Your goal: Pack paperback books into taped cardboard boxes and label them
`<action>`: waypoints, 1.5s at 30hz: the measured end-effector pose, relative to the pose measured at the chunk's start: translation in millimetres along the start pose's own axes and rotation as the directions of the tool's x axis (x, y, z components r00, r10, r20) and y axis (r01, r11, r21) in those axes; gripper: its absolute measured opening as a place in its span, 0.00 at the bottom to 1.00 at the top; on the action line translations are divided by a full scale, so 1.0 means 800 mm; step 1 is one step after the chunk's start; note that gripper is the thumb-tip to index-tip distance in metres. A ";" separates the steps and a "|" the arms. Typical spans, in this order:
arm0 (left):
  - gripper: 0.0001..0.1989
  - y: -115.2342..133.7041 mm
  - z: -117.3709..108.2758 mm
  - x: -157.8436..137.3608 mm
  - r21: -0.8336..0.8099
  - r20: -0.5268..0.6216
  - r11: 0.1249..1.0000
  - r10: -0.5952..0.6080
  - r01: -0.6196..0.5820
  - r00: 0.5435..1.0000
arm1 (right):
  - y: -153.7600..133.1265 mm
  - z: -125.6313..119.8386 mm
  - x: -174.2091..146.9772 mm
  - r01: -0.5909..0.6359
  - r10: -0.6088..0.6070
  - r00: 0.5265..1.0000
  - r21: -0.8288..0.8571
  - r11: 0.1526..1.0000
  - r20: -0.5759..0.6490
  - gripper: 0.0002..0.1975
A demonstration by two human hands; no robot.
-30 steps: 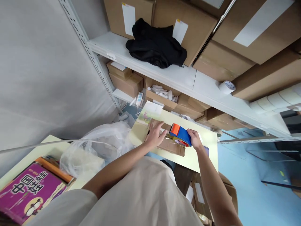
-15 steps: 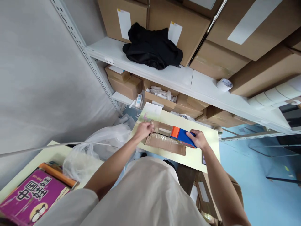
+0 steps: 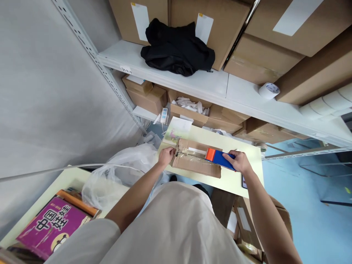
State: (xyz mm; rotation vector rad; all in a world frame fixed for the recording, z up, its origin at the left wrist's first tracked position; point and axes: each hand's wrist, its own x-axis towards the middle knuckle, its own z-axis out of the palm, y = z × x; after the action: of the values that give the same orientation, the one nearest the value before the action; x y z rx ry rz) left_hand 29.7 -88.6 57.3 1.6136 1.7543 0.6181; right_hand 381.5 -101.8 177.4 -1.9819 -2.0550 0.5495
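Taping the box [image 3: 198,168] seems the step; next needs a steady pull. The right hand [image 3: 238,161] grips the tape cutter [image 3: 221,159]; the left hand [image 3: 166,156] curls, hold unclear.

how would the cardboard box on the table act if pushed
The cardboard box would probably slide rather than tip, lying long and low on the table. It should feel fairly stiff, being cardboard, though its ragged left end might bend.

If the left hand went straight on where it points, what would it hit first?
Probably the cardboard box, at its left end: the left hand is right there, though whether they touch is unclear.
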 end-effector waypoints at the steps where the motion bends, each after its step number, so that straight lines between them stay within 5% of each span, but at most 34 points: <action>1: 0.17 0.001 0.005 -0.001 0.027 -0.008 1.000 0.010 -0.010 1.000 | 0.000 0.000 -0.001 -0.002 0.002 1.000 0.000 1.000 -0.002 0.25; 9: 0.29 -0.019 0.014 0.004 0.116 -0.004 0.990 0.086 -0.085 0.996 | 0.004 0.001 -0.004 -0.025 0.025 0.999 0.006 1.000 -0.030 0.26; 12: 0.38 0.005 -0.009 0.006 0.137 0.016 0.956 0.260 -0.260 0.965 | 0.005 -0.001 -0.001 -0.003 0.003 1.000 0.006 1.000 -0.004 0.26; 14: 0.56 0.038 -0.020 0.008 0.220 0.238 0.767 0.558 -0.603 0.795 | 0.006 -0.003 0.001 0.003 -0.003 1.000 0.004 1.000 0.012 0.26; 16: 0.64 0.071 -0.022 0.012 0.287 0.419 0.613 0.611 -0.736 0.672 | 0.005 -0.006 0.002 0.013 -0.013 0.999 0.005 1.000 0.037 0.26; 17: 0.66 0.084 -0.020 0.015 0.318 0.479 0.574 0.590 -0.754 0.650 | 0.003 -0.007 0.003 0.016 -0.016 0.999 0.006 1.000 0.052 0.26; 24: 0.73 0.099 -0.005 0.027 0.401 0.554 0.581 0.462 -0.709 0.692 | 0.014 -0.022 0.009 0.009 -0.006 0.990 -0.021 1.000 0.141 0.25; 29: 0.71 0.097 -0.008 0.029 0.451 0.569 0.564 0.416 -0.692 0.710 | 0.097 -0.037 0.000 -0.030 0.032 0.987 -0.011 0.999 0.154 0.24; 33: 0.69 0.106 -0.009 0.023 0.501 0.590 0.523 0.376 -0.689 0.714 | 0.151 -0.017 -0.001 -0.078 0.073 0.983 0.020 0.997 0.168 0.24; 36: 0.65 0.130 0.011 0.009 0.508 0.633 0.487 0.348 -0.710 0.692 | 0.159 0.007 0.004 -0.079 0.062 0.984 0.096 0.992 0.169 0.24; 42: 0.61 0.203 0.115 -0.014 0.379 0.703 0.465 0.417 -0.800 0.576 | 0.163 0.028 0.005 -0.039 -0.008 0.983 0.251 0.967 0.185 0.24; 45: 0.58 0.216 0.144 -0.012 0.341 0.703 0.462 0.453 -0.819 0.548 | 0.173 0.030 -0.001 -0.056 -0.013 0.976 0.308 0.950 0.217 0.25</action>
State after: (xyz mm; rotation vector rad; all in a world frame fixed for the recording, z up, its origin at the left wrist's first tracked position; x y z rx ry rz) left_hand 231.6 -87.6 108.0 2.7076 0.8444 -0.2074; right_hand 496.9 -103.2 97.7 -1.8256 -1.9159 1.0676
